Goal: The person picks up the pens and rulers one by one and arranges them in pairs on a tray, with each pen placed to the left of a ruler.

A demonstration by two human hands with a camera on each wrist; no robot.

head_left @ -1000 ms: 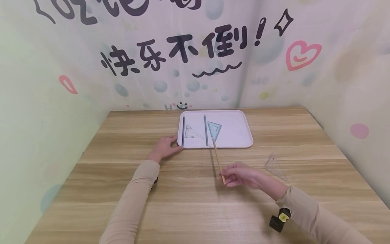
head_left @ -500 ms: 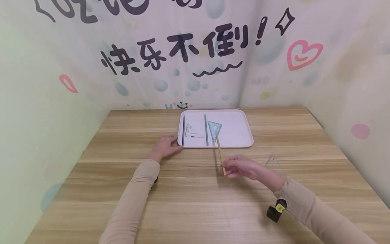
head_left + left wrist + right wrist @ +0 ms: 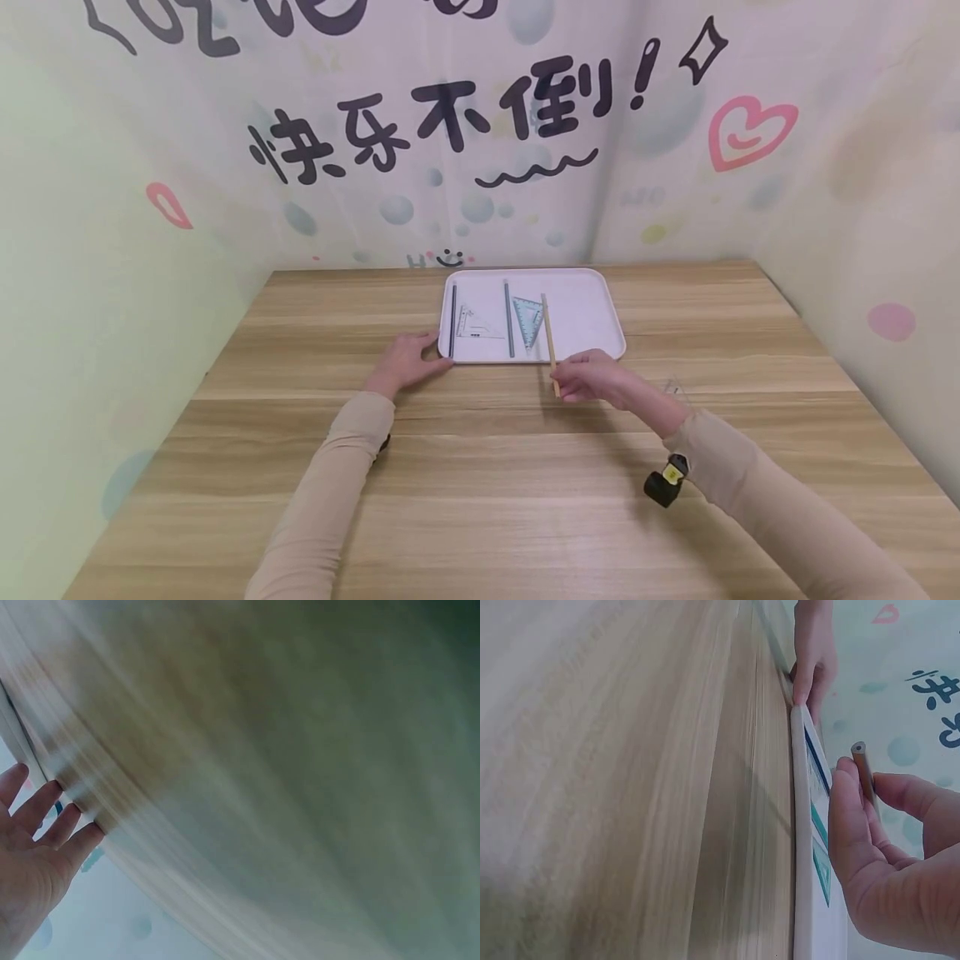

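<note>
My right hand (image 3: 596, 377) pinches a yellow wooden pencil (image 3: 550, 333) by its near end, over the front edge of a white tray (image 3: 588, 312). In the right wrist view the pencil end (image 3: 859, 748) shows a dark core. The pencil passes along the right side of a blue-tinted set square (image 3: 527, 318) in the tray. Further left in the tray are a dark pencil (image 3: 509, 321), a clear set square (image 3: 472, 327) and another dark pencil (image 3: 452, 321). My left hand (image 3: 405, 360) touches the tray's front left corner, its fingers (image 3: 79, 844) extended in the left wrist view.
Another clear set square (image 3: 675, 390) lies on the wooden table (image 3: 480, 492) to the right, mostly hidden behind my right forearm. A printed curtain (image 3: 375, 217) hangs behind the tray, with walls on both sides. A black wrist camera (image 3: 663, 483) hangs below the right sleeve.
My right hand has moved forward with the pencil, whose far end now reaches over the tray beside the blue-tinted set square. My left hand has stayed at the tray's corner.
</note>
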